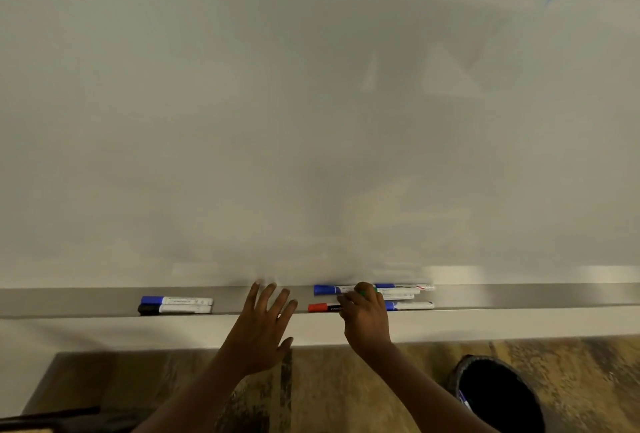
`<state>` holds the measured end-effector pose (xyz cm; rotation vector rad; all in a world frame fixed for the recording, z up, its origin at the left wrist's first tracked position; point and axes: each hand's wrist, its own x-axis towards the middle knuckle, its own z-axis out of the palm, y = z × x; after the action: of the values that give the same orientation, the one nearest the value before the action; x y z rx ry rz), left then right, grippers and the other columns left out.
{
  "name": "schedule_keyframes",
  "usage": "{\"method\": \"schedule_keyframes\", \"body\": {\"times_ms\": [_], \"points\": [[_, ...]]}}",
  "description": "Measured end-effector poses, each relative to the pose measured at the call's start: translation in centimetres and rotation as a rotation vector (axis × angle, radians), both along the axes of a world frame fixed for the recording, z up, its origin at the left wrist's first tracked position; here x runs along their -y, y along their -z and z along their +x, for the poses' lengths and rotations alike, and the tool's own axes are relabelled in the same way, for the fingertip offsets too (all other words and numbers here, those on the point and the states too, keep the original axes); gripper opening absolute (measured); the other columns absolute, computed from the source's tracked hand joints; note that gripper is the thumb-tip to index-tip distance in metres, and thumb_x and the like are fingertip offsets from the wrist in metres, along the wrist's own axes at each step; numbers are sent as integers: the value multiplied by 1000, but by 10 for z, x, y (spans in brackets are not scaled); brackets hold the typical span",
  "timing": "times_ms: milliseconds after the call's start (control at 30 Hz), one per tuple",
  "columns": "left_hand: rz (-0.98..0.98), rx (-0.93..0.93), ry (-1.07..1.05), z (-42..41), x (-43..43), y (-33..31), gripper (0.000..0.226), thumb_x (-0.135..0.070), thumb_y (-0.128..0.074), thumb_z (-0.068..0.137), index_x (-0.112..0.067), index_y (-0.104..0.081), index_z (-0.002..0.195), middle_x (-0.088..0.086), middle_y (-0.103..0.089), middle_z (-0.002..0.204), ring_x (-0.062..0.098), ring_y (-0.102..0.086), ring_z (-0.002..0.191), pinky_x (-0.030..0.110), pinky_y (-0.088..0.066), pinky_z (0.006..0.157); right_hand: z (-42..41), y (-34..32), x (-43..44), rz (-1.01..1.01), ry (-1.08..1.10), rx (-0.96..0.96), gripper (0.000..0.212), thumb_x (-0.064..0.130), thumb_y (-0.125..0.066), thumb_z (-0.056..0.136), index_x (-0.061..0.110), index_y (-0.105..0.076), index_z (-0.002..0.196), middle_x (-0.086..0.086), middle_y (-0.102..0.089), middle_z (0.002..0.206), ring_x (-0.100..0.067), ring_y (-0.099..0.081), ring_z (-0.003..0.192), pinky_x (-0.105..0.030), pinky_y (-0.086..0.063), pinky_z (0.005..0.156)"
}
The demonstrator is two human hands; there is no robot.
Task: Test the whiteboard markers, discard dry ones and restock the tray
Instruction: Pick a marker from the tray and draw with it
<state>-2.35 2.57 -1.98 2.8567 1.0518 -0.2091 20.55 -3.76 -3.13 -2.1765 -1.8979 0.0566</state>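
Head view: markers (401, 293) lengthwise along tray (69, 302), caps left; left hand (265, 325) spread open, right hand (363, 316) grips green-capped marker (367, 291).

Two markers (176, 305) left on tray (69, 301), marker cluster (401, 292) right, bin (454, 380) on floor (346, 391) below.

Both forearms (201, 394) are unsleeved as far as the lower edge of the view — slim, narrowing towards the wrists. The left hand (266, 325) and the right hand (363, 318) are bare as well, with long, slender fingers; blur softens their outlines — nails and finer marks cannot be made out.
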Motion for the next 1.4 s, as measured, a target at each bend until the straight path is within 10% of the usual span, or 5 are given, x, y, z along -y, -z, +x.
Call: {"method": "schedule_keyframes", "body": {"times_ms": [567, 733, 967, 1267, 1400], "points": [[145, -19, -112, 52, 6, 7, 61, -49, -82, 54, -10, -72, 100, 10, -71, 100, 34, -66, 97, 54, -10, 110, 6, -6, -7, 139, -251, -38, 40, 26, -91, 48, 29, -73, 83, 10, -64, 73, -12, -59, 72, -25, -50, 57], [609, 237, -36, 64, -6, -15, 49, -20, -23, 102, 1, -66, 102, 15, -69, 99, 35, -56, 95, 48, -27, 107, -4, -61, -17, 420, -335, -16, 23, 24, -67, 65, 29, -75, 86, 10, -64, 73, -9, -58, 58, -18, -41, 42], [844, 630, -40, 72, -35, -156, 29, -24, -41, 92, -9, -49, 115, 7, -68, 83, 24, -48, 83, 34, -38, 74, -8, -195, -34, 769, -367, -38, 17, 36, -65, 79, 24, -74, 88, 9, -66, 78, -8, -59, 66, -19, -46, 50], [1088, 739, 47, 75, -35, -348, 46, -36, -35, 103, -10, -69, 87, 2, -54, 58, 19, -44, 45, 29, -33, 47, -22, -386, -15, 690, -137, -1506, 42, -5, -74, 73, 24, -67, 103, -2, -66, 69, -13, -53, 50, -23, -44, 46], [1200, 798, 82, 81, -23, -405, 42, -34, -38, 102, -7, -66, 87, 3, -50, 53, 17, -38, 39, 26, -30, 42, -27, -435, -11, 615, -233, -1518, 16, 0, -68, 81, 15, -72, 86, 8, -56, 47, -2, -46, 40, -15, -36, 43]]}}
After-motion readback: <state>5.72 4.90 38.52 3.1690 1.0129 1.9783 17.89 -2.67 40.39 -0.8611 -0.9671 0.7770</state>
